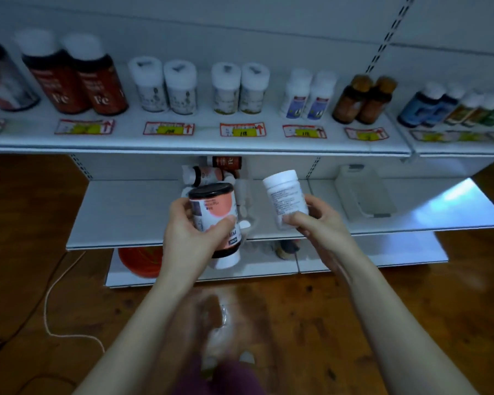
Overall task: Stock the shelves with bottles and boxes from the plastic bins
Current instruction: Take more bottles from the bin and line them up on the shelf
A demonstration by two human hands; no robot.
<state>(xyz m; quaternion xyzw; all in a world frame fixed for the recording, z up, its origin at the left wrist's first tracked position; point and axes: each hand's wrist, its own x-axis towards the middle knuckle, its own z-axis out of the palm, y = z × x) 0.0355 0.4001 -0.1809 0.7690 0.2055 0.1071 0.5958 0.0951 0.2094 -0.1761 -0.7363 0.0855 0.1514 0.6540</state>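
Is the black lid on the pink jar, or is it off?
On. The black lid sits flat across the top of the pink jar, which the left hand grips around its middle.

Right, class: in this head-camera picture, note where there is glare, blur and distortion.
Head view: dim; glare brightens the right end of the middle shelf; the top shelf bows from wide-angle distortion; the far-left bottle and the floor between the forearms are smeared; the white bottle in the right hand is sharper.
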